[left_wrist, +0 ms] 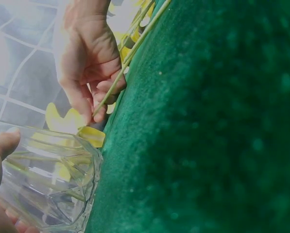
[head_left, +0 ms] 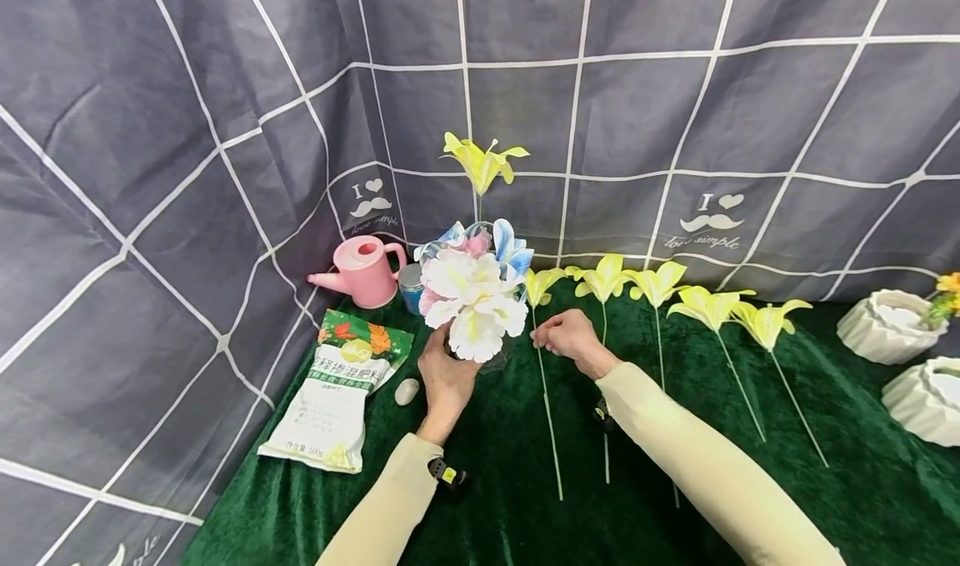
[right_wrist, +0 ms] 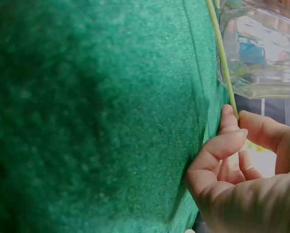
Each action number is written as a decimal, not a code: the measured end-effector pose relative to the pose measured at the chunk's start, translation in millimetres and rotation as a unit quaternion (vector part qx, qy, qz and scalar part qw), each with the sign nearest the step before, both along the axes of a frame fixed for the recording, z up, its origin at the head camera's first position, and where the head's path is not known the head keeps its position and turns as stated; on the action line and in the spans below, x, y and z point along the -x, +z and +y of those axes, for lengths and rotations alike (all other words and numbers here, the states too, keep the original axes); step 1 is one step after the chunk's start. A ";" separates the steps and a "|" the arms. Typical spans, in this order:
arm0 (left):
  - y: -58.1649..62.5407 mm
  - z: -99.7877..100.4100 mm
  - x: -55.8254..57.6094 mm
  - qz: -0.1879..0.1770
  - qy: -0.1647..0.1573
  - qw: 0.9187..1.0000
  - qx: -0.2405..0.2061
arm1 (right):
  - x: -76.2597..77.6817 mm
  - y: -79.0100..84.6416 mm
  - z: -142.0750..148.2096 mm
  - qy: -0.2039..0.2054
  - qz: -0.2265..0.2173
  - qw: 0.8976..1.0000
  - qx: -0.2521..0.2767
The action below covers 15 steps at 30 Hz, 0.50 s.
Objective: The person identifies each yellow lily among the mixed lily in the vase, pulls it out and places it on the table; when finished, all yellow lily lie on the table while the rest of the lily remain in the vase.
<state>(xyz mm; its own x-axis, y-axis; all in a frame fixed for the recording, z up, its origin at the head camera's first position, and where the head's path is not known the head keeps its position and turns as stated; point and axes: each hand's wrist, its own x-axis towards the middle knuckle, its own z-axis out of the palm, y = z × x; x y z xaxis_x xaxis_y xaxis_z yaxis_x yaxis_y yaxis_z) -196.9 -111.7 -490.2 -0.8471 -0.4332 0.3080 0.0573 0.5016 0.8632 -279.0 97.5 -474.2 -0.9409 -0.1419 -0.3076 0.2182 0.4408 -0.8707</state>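
Observation:
My left hand (head_left: 447,378) grips a clear glass vase (left_wrist: 47,189), thumb and fingers curled about its side. Out of the vase rises a bunch of white flowers (head_left: 476,308) with pink and blue blooms behind, and one tall yellow lily (head_left: 482,164) stands above them. Just right of the vase, my right hand (head_left: 572,339) pinches the thin green stem (right_wrist: 226,68) of another yellow lily (head_left: 542,284) below its bloom. That stem lies along the green cloth, its lower end toward me. In the head view the flowers largely hide the vase.
Several more yellow lilies (head_left: 657,283) lie in a row to the right. Two white ribbed pots (head_left: 873,337) stand at the far right. On the left are a pink watering can (head_left: 365,274), a blue jar (head_left: 410,293), a fertilizer bag (head_left: 330,416) and a pale stone (head_left: 407,392).

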 end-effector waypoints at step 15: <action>-0.2 0.4 0.6 0.009 0.000 1.000 0.002 | 0.9 1.0 -4.5 -0.026 0.027 0.999 -0.035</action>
